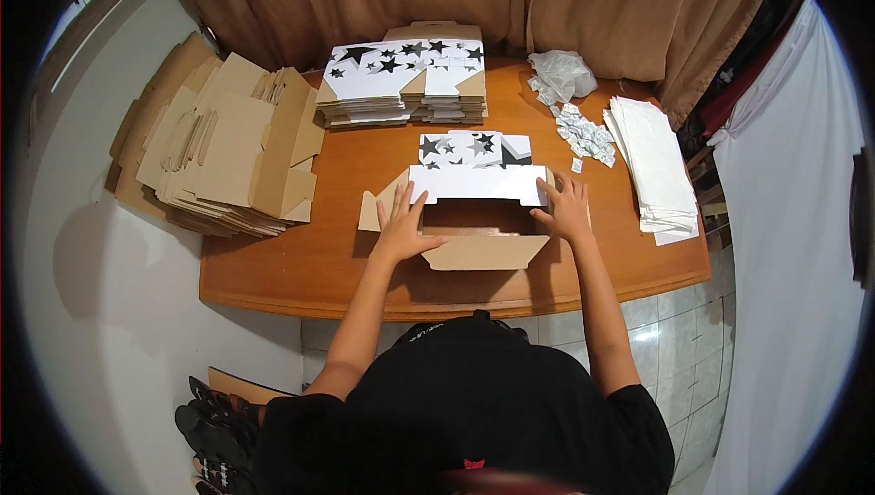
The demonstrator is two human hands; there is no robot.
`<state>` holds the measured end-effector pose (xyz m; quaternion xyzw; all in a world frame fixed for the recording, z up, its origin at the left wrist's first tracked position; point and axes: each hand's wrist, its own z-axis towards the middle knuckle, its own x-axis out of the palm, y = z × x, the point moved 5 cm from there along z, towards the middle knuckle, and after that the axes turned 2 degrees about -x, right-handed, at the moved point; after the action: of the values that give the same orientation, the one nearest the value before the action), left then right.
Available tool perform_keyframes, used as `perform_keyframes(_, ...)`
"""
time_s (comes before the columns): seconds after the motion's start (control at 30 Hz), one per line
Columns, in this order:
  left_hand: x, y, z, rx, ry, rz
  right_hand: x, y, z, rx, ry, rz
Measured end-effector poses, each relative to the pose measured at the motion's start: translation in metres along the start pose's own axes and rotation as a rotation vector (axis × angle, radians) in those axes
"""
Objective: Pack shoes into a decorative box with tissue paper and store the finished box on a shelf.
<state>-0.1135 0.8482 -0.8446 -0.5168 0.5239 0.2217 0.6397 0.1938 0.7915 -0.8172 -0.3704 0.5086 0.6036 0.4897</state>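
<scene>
Spanning both grips: half-folded cardboard box with white star-printed panel [478, 212], long axis left-to-right on brown wooden tabletop [319, 267]. Left hand [401, 226] and right hand [565, 208] flat, unclenched, pressing opposite ends, equally near.

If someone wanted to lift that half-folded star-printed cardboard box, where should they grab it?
Probably by its two short end walls, coming from left and right, as the left hand and right hand rest now. The half-folded star-printed cardboard box is open-topped, and its loose brown front flap would likely bend.
</scene>
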Motion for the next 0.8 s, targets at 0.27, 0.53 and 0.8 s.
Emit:
perform_keyframes(0.27,0.014,-0.026,0.014,0.113,0.103,0.047,-0.003,-0.045,-0.026,0.266,-0.376,-0.019)
perform_keyframes(0.53,0.024,-0.019,0.013,0.071,0.132,0.118,-0.013,-0.036,-0.033,0.377,-0.109,1.207)
perform_keyframes(0.8,0.012,-0.032,0.005,0.125,0.097,0.047,0.022,0.015,0.017,0.105,-0.226,0.556)
